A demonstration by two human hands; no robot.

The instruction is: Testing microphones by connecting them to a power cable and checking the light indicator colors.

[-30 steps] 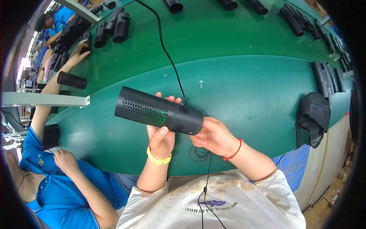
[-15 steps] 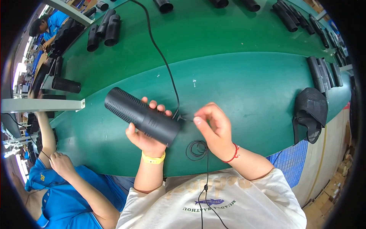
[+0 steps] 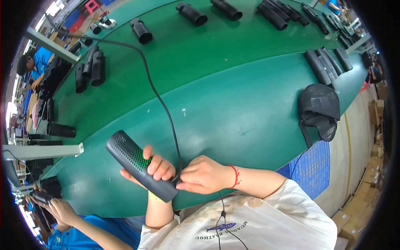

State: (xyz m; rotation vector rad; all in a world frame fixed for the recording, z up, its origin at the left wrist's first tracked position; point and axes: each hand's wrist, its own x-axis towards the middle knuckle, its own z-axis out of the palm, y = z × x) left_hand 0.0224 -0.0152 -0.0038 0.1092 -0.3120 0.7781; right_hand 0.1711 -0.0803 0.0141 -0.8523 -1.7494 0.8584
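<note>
My left hand (image 3: 160,167) is wrapped round a black cylinder (image 3: 160,186) with a perforated upper part, tilted with its far end to the left. Green light shines through its holes beside my fingers. My right hand (image 3: 202,175) is closed, thumb and fingers pinched on the end of a black cable (image 3: 155,89) at the near end of the cylinder. The fingers hide whether the plug sits in the cylinder. From there the cable runs up to the far left.
More black cylinders (image 3: 141,31) stand or lie along the green table (image 3: 233,125). A black cap-like mesh item (image 3: 318,102) lies at the right edge. A metal post (image 3: 46,151) juts in at left. A co-worker's hand (image 3: 62,211) holds a dark part at lower left.
My right hand has come in to the cylinder's near end with the cable. Both hands and the cylinder sit lower in view. Green light now shows in the holes, and the view has shifted.
</note>
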